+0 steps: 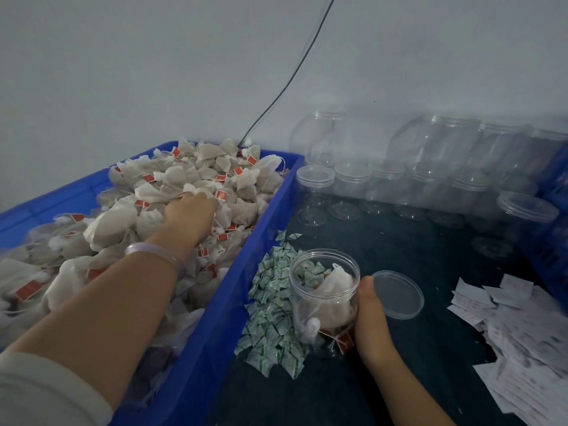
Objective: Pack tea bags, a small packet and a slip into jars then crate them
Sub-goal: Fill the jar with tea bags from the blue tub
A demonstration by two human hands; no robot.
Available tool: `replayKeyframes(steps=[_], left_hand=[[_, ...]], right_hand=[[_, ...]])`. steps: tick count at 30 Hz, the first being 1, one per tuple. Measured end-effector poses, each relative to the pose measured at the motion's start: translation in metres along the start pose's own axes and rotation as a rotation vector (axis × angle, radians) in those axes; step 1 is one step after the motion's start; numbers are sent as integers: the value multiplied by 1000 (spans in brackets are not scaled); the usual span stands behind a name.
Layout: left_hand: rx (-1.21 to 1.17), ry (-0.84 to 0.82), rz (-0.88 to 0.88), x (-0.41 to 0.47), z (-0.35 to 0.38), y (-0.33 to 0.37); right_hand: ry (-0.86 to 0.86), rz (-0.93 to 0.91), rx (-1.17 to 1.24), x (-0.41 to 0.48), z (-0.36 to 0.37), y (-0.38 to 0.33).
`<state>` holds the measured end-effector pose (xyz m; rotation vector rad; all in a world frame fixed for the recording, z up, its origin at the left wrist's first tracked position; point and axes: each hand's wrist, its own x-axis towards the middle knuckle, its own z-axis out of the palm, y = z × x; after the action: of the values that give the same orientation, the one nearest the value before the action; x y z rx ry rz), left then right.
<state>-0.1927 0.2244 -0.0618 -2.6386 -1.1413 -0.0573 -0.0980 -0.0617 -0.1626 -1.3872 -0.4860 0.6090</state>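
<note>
A blue crate (264, 229) on the left is heaped with white tea bags (215, 170) bearing red tags. My left hand (189, 215) reaches into the heap, its fingers buried among the bags. My right hand (368, 315) grips an open clear jar (322, 290) tilted toward the crate, with a few tea bags inside. The jar's clear lid (398, 295) lies on the dark table just right of my thumb. A pile of small green-and-white packets (273, 321) lies between the crate and the jar. White paper slips (522, 339) are spread at the right.
Rows of empty clear lidded jars (390, 189) stand along the back wall, some stacked. Another lidded jar (527, 216) stands at the right beside a blue crate edge (556, 179). A dark cable (295, 78) runs down the wall behind the crate.
</note>
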Motion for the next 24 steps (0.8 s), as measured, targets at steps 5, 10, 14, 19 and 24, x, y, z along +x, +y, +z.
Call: replayKeyframes(steps=[5,10,14,19,24], left_hand=[[31,2,-10,1,3,3],[-75,66,-48,0,0,2],[-238,87,-56,-1,-5,-2],[-237,48,-36,-2,-8,-2],[-40,-43,-62,3,4,1]], right_hand=[[-6,7,-11,0,-1,0],[6,-14,0,-2,0,-1],[-11,-15,2,-3,0,-1],[-1,-39,-21,-2,0,-3],[-17,-30,6,-2,0,-3]])
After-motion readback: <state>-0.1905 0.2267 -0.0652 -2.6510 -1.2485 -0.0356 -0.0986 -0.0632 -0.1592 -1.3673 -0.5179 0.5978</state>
